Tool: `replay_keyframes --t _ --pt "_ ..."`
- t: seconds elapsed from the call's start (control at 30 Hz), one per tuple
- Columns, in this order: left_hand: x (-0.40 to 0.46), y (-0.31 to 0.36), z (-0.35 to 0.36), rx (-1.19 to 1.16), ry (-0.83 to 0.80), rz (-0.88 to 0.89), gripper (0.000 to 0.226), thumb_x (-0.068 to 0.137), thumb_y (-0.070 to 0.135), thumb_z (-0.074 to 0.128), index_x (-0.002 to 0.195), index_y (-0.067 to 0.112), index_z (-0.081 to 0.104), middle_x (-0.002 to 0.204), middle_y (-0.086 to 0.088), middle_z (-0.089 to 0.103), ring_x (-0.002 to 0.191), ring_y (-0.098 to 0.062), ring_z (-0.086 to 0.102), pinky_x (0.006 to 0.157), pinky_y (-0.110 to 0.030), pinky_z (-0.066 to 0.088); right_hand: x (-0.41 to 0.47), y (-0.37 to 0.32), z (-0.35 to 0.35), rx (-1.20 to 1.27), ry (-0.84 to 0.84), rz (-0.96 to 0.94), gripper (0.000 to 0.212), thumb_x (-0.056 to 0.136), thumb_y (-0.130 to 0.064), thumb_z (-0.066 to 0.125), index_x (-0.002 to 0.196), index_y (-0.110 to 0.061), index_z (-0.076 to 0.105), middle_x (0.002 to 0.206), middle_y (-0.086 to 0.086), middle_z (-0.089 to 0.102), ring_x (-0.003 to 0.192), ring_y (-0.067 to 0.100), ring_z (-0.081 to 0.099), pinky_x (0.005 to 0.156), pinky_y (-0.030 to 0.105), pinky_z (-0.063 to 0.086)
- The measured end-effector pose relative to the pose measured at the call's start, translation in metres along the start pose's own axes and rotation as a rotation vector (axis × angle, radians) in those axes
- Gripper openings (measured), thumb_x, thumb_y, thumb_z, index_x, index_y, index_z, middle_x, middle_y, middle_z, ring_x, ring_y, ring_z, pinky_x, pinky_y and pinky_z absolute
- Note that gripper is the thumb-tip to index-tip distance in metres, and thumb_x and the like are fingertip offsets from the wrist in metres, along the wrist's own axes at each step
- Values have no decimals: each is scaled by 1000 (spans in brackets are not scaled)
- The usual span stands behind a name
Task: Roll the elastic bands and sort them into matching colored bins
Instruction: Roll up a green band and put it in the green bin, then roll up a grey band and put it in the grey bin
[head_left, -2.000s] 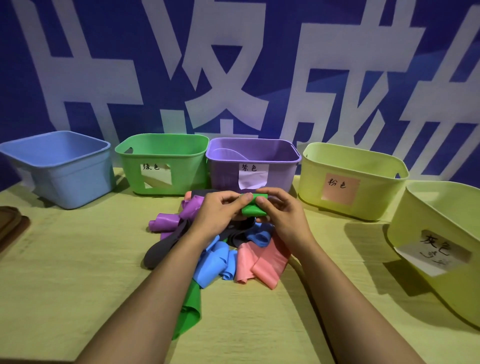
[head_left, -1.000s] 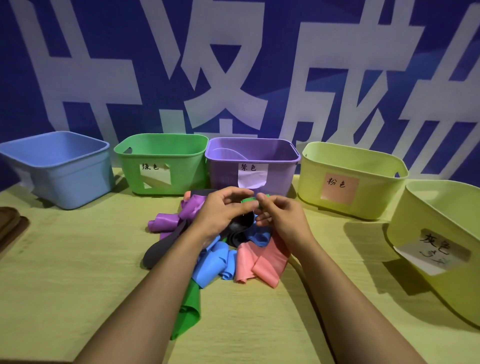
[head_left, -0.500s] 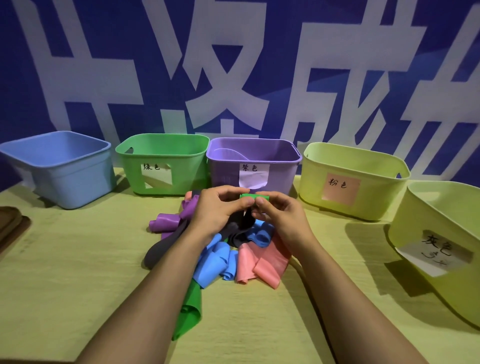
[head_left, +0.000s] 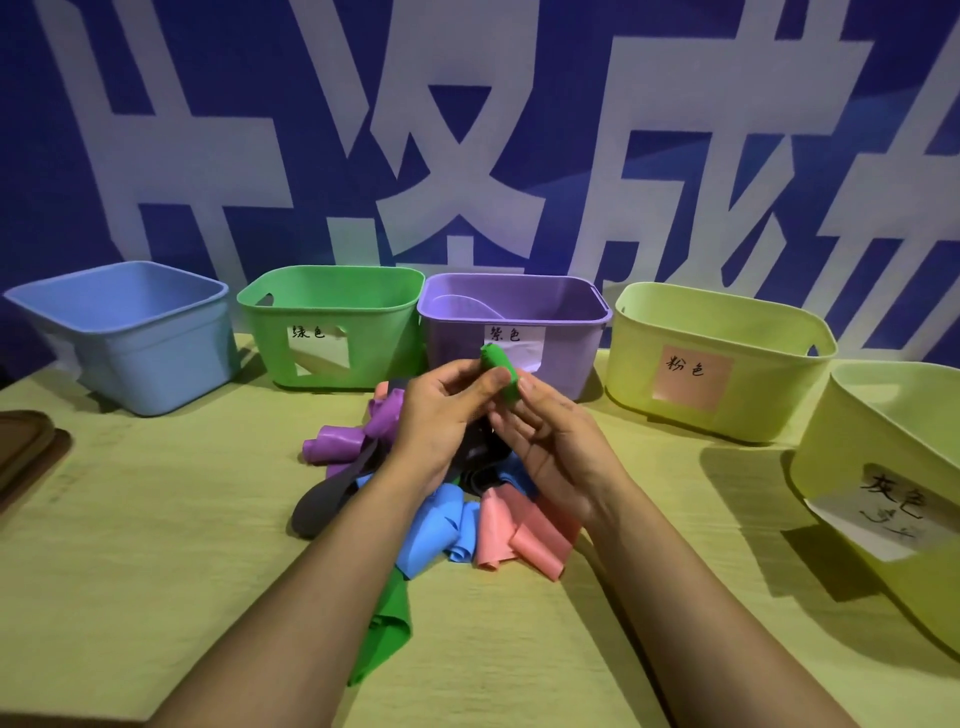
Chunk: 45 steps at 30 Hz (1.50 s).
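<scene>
A tightly rolled green band (head_left: 500, 370) stands tilted above the pile, gripped by my left hand (head_left: 441, 410) between thumb and fingers. My right hand (head_left: 558, 449) hovers just right of it, fingers loosely spread, one fingertip touching the roll's lower end. Under my hands lies the pile: purple bands (head_left: 337, 441), a dark grey band (head_left: 330, 496), blue bands (head_left: 436, 525), pink bands (head_left: 524, 527) and a flat green band (head_left: 387, 629). Behind stand the blue bin (head_left: 119, 332), green bin (head_left: 332, 283), purple bin (head_left: 566, 322), a pink-labelled yellow-green bin (head_left: 769, 358) and a grey-labelled yellow-green bin (head_left: 878, 447).
A pale purple band (head_left: 462, 306) lies inside the purple bin. A brown object (head_left: 21, 452) sits at the table's left edge. The wooden table (head_left: 130, 545) shows bare wood left of the pile. A blue banner wall rises right behind the bins.
The green roll, held level between both hands before, now stands tilted up in my left hand alone. My right hand has loosened and dropped slightly away from it.
</scene>
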<state>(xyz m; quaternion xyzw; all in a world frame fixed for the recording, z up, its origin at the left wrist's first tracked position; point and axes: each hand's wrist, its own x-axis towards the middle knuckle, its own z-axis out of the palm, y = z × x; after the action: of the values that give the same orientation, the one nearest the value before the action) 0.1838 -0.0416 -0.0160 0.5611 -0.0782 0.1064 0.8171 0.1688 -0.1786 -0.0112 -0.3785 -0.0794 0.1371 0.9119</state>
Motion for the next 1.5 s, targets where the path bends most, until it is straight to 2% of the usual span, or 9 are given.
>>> replay_keyframes --t 0.1,0.23,0.33,0.43,0.6,0.8,1.13,1.3,1.5 --pt "6 13 -5 53 94 14 2 81 18 79 81 16 79 84 -7 76 77 -20 69 76 -28 60 -1 1 1 -189 83 -67 21 102 -24 60 114 -8 64 101 19 76 81 25 74 77 30 63" --pt "32 40 -26 319 165 138 5 90 16 77 89 21 78 82 4 77 77 -12 68 83 -35 61 2 10 -7 -676 165 -367 11 103 -24 61 108 -16 65 88 4 76 70 16 64 67 30 55" --pt "63 65 -48 584 213 178 18 89 24 80 106 23 77 92 8 76 90 -14 70 99 -41 57 1 14 -11 -966 141 -517 8 101 -28 65 105 -22 69 90 -7 74 79 10 67 74 26 53" --pt "94 88 -64 855 237 175 37 91 32 78 121 12 74 107 -2 77 99 -16 70 102 -40 55 0 16 -13 -1245 141 -591 17 98 -41 65 107 -26 69 95 -16 72 89 4 66 79 27 52" --pt "136 108 -83 1221 290 158 45 87 42 79 121 13 75 114 -5 77 102 -18 71 97 -37 55 2 18 -20 -1480 116 -676 34 97 -53 57 112 -25 67 103 -14 66 97 8 60 84 33 51" --pt "164 107 -93 1481 173 -1 44 87 41 80 123 16 73 118 -8 75 106 -26 68 97 -45 56 5 16 -22 -1642 76 -836 35 97 -50 54 113 -22 67 109 -9 60 99 16 54 84 27 44" --pt "161 103 -90 1371 145 7 46 90 40 78 126 12 72 124 -8 73 115 -25 66 102 -41 51 5 15 -23 -1683 66 -776 39 97 -53 53 118 -23 65 114 -8 59 102 17 54 86 32 48" --pt "122 108 -65 1159 153 187 30 91 39 76 113 18 77 105 3 75 98 -13 67 91 -31 52 5 11 -26 -1689 105 -750 34 97 -46 58 119 -21 65 114 -6 59 103 19 54 86 33 47" --pt "63 76 -43 955 -184 152 18 86 20 82 102 11 79 97 -2 79 87 -7 70 90 -25 56 8 8 -35 -1664 253 -660 28 98 -40 62 118 -20 67 114 -2 65 105 25 58 88 40 48"
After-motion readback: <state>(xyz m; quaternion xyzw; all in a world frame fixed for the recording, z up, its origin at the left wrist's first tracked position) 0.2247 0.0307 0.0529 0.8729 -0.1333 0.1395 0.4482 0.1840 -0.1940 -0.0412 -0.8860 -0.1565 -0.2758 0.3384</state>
